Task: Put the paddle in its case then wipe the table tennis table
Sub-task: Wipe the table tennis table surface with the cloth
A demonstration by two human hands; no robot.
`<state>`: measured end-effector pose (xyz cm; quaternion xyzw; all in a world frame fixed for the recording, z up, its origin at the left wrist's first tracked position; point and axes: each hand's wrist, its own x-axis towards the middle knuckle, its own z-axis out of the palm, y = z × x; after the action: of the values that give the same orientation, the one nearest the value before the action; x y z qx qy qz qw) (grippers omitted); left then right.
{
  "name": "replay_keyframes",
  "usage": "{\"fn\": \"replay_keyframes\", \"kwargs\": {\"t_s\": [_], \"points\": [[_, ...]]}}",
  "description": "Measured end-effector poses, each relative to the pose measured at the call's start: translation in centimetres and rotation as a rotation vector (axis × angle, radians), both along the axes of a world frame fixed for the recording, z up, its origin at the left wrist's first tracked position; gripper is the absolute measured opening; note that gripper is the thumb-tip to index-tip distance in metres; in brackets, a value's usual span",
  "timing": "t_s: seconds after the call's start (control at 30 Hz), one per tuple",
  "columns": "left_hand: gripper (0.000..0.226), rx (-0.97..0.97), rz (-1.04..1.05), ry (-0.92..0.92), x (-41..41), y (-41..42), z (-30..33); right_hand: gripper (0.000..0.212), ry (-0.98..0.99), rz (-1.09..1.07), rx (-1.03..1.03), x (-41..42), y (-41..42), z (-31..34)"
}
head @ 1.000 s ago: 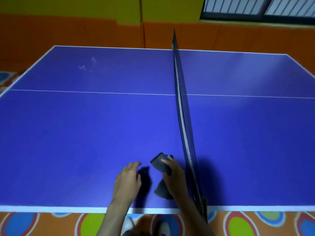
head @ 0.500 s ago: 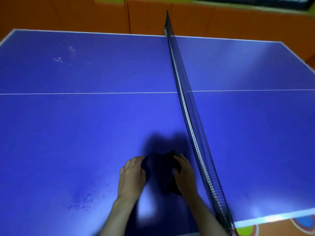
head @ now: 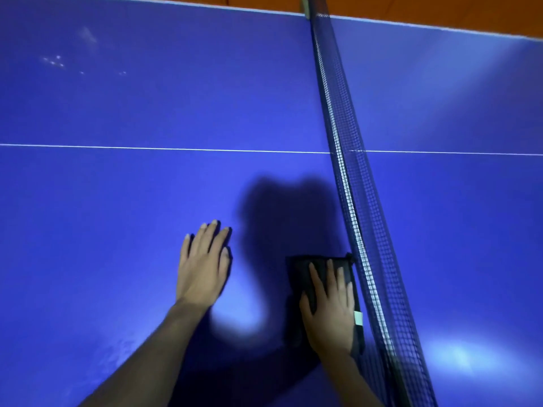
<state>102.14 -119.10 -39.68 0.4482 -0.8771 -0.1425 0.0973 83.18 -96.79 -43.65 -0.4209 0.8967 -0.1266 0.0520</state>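
Blue table (head: 132,177) fills nearly the whole view, split by a white line and crossed by a dark net (head: 349,201), with an orange wall glimpsed beyond the far edge. Just beside the net, a dark cloth (head: 302,268) is pressed flat onto the table under the straight fingers of the right hand (head: 330,306), while the left hand (head: 202,268) is laid flat and empty on the bare surface, well apart from it. Soft and light, the cloth is best driven under a spread palm; paddle and case are not seen.
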Motion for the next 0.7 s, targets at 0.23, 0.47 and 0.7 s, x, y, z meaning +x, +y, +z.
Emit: {"fn": "replay_keyframes", "kwargs": {"t_s": [0.23, 0.47, 0.7], "points": [[0.051, -0.044, 0.136, -0.068, 2.3, -8.1, -2.3, 0.065, 0.102, -0.021, 0.050, -7.1, -7.1, -0.2], [0.047, -0.114, 0.210, 0.019, 2.1, -8.5, -3.8, 0.064, 0.140, 0.006, 0.054, -13.4, -15.0, -0.4], [0.048, -0.194, 0.174, -0.043, 2.1, -9.1, -4.9, 0.063, 0.116, -0.002, 0.044, -18.2, -23.4, -0.1]]}}
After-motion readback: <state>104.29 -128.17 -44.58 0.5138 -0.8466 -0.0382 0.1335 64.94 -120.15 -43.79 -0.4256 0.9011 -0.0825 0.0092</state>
